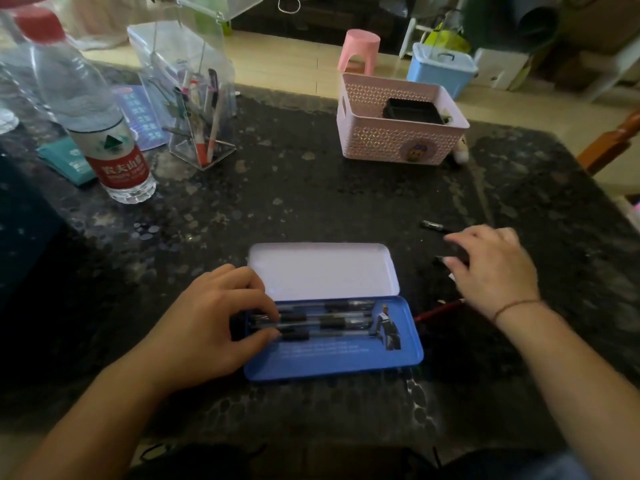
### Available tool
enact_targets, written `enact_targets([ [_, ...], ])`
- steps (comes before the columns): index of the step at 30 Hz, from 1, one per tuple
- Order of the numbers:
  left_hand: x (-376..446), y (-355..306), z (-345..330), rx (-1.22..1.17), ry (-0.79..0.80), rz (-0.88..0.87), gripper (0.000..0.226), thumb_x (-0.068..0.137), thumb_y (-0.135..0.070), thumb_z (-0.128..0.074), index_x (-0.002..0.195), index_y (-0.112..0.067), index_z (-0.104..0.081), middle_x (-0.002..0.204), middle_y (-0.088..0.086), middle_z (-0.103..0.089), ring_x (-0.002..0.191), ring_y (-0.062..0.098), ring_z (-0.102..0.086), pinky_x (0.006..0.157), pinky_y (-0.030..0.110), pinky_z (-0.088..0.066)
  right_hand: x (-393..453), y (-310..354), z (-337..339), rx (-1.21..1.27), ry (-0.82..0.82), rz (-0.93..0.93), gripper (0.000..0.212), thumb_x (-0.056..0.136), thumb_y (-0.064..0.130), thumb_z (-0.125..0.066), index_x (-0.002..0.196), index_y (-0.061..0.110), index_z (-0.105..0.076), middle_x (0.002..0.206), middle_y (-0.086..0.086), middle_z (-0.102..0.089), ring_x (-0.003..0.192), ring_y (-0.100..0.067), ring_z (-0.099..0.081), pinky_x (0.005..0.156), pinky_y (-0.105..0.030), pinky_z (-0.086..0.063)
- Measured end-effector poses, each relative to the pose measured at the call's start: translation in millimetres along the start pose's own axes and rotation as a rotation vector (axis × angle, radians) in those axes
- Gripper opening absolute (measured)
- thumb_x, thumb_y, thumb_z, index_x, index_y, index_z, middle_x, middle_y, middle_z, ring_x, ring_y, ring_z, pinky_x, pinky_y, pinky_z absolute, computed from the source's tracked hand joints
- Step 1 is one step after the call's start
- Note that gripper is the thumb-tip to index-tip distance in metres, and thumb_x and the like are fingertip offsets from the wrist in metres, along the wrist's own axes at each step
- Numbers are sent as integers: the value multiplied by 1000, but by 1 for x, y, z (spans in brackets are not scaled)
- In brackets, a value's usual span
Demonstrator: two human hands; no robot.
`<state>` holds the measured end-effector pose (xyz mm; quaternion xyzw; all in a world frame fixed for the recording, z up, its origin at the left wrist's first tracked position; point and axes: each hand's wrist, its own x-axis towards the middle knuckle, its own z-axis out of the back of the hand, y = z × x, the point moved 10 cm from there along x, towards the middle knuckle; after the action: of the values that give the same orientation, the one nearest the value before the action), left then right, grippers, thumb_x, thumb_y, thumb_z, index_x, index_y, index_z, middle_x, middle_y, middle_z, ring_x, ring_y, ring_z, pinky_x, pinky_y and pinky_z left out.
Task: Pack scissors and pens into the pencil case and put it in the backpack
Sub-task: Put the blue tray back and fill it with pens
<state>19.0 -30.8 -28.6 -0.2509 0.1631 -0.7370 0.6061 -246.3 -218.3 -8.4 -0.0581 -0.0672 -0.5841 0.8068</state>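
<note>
Pens (325,320) fill pencil case (346,362) far half; left hand (211,323) presses them.

A dark speckled table (311,202) carries a clear water bottle (90,112) with a red cap and red label at the far left. Beside its base lies a teal packet (65,161), and behind it a blue leaflet (142,116). A clear acrylic holder (201,109) stands to the right of the bottle, with markers upright inside. A pink lattice basket (391,133) sits at the far right side, holding a black box (414,112). On the floor beyond stand a pink stool (360,51) and a blue lidded bin (441,69).
</note>
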Motion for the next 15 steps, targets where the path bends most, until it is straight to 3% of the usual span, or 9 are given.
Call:
enact_targets([
  [3,1,-4,-3,0,13,-19,19,75,-52,-69,92,-46,-64,94,-28,-50,91,5,-53,76,26,-47,18,-25,-31,-209,217,24,35,89,40,-56,123,34,-57,130,8,-53,119,-21,-40,96,-38,-40],
  [8,4,-12,-12,13,46,-51,22,76,-58,-63,93,-45,-65,95,-26,-50,92,3,-51,77,30,-49,27,-5,-25,-149,137,237,14,85,33,-62,100,34,-63,111,9,-62,107,-17,-44,86,-37,-41],
  [10,5,-14,-14,22,60,-54,22,76,-58,-62,94,-45,-64,95,-26,-50,93,4,-51,78,31,-49,24,11,4,37,-11,325,13,81,21,-69,91,28,-62,97,3,-65,97,-21,-49,81,-38,-42],
  [12,5,-13,-11,-9,37,-35,17,78,-52,-63,92,-44,-66,93,-26,-50,92,5,-52,77,31,-49,10,25,50,329,-209,335,18,80,11,-71,92,21,-61,88,4,-61,89,-17,-51,79,-30,-41],
  [15,6,-11,-3,-35,-20,-14,15,79,-37,-58,91,-38,-68,92,-24,-52,90,7,-53,75,33,-50,-21,32,90,986,-324,133,31,86,7,-64,108,25,-52,87,6,-58,81,-9,-58,71,-19,-50],
])
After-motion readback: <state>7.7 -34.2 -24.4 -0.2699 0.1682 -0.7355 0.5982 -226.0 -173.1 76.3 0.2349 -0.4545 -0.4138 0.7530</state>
